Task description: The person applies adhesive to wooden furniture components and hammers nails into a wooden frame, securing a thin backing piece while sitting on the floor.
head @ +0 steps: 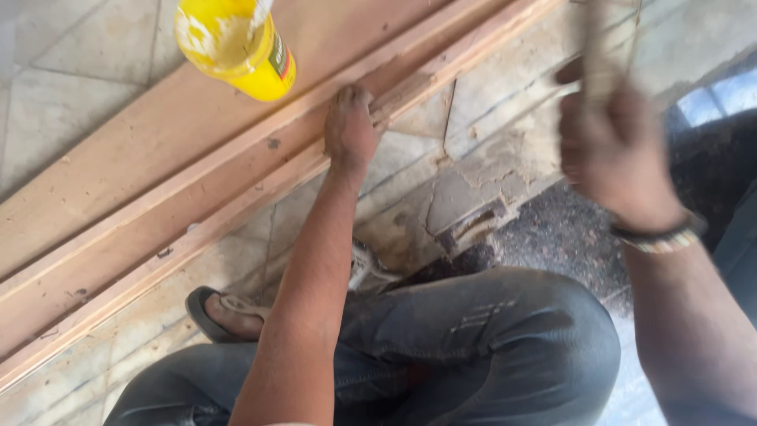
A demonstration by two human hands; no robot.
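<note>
The left hand (349, 126) presses flat on the long wooden frame (197, 197), fingers spread; stiff and heavy, best gripped along its edge. At three o'clock, the right hand (611, 150) pinches a blurred thin piece (603, 47).

Dark jeans (473, 339) — beaded wristband (661, 237), sandal (206, 309)

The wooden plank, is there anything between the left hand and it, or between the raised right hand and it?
Nothing lies under the left hand: it rests directly on the wooden plank. The right hand is raised, blurred, with only open cracked floor between. The yellow bottle stands aside.
</note>
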